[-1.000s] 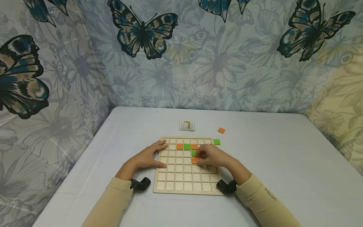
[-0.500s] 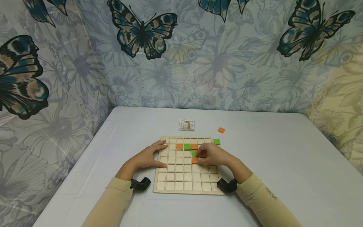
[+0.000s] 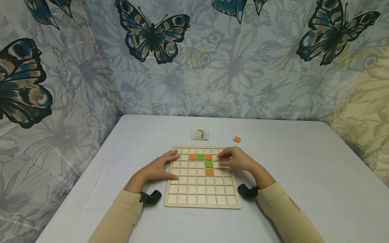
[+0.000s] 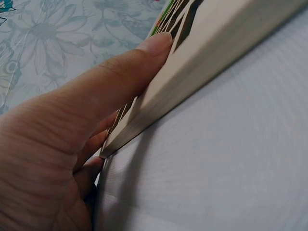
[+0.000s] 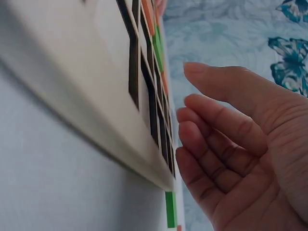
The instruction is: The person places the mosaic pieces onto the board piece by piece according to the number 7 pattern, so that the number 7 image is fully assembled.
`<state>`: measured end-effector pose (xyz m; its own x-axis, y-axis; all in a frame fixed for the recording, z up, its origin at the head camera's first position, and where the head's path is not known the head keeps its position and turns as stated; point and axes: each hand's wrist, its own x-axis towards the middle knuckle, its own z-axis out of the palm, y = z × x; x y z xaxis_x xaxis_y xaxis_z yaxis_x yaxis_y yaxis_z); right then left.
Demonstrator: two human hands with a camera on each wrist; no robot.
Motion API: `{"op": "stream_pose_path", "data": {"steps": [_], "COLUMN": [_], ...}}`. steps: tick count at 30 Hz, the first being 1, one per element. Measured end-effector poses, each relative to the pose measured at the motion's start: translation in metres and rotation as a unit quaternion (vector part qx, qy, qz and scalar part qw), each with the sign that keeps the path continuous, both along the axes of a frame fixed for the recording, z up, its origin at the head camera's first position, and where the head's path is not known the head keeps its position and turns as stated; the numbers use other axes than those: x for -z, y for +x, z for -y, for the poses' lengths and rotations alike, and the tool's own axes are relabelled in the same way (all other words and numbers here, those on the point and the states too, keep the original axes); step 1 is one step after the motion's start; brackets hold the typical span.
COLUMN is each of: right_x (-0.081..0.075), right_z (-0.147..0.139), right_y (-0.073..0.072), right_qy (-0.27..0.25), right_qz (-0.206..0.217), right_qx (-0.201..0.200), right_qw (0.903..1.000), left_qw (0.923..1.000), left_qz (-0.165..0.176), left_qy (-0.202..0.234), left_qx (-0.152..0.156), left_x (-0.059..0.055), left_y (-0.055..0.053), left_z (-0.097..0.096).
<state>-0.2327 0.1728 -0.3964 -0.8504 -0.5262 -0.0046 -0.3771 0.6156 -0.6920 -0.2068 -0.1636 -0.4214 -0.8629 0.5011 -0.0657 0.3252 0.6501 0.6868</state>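
A square wooden grid board (image 3: pixel 201 189) lies on the table. In its cells are an orange tile (image 3: pixel 192 157), a green tile (image 3: pixel 200 157) and another orange tile (image 3: pixel 208 157) in a row, with a green tile (image 3: pixel 209 164) and an orange tile (image 3: pixel 209 171) running down from the last. My left hand (image 3: pixel 158 167) rests along the board's left edge, thumb and fingers spread on the rim. Above the board's right side hovers my right hand (image 3: pixel 238 159), fingers loosely bent and holding nothing. A loose green tile (image 5: pixel 171 210) at the board's far right corner is hidden in the head view.
Behind the board lies a small pattern card (image 3: pixel 200 134) with a printed grid. Another loose orange tile (image 3: pixel 237 139) sits to its right on the white-covered table (image 3: pixel 291 155). A butterfly-print cloth (image 3: pixel 194 91) hangs behind the table.
My right hand has let go of the lower orange tile and moved up and to the right, uncovering it. The left hand has stayed put.
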Motion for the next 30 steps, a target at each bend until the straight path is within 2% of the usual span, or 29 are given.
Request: {"op": "stream_pose_path", "data": {"steps": [9, 25, 30], "right_x": [0.004, 0.008, 0.011], "right_z": [-0.013, -0.039, -0.044], "right_y": [-0.008, -0.018, -0.020], "right_qy": [-0.006, -0.018, -0.027], "right_qz": [-0.018, -0.009, -0.002], "right_qx": [0.041, 0.113, 0.125], "right_qw": [0.9990, 0.9933, 0.9918], "left_qw": [1.0000, 1.0000, 1.0000], "left_qz": [0.001, 0.001, -0.001], "left_qy": [0.001, 0.005, 0.007], "left_qx": [-0.001, -0.004, -0.003], "left_x": [0.000, 0.001, 0.001], "left_y": [0.000, 0.001, 0.001], "left_z": [0.000, 0.001, 0.001]}}
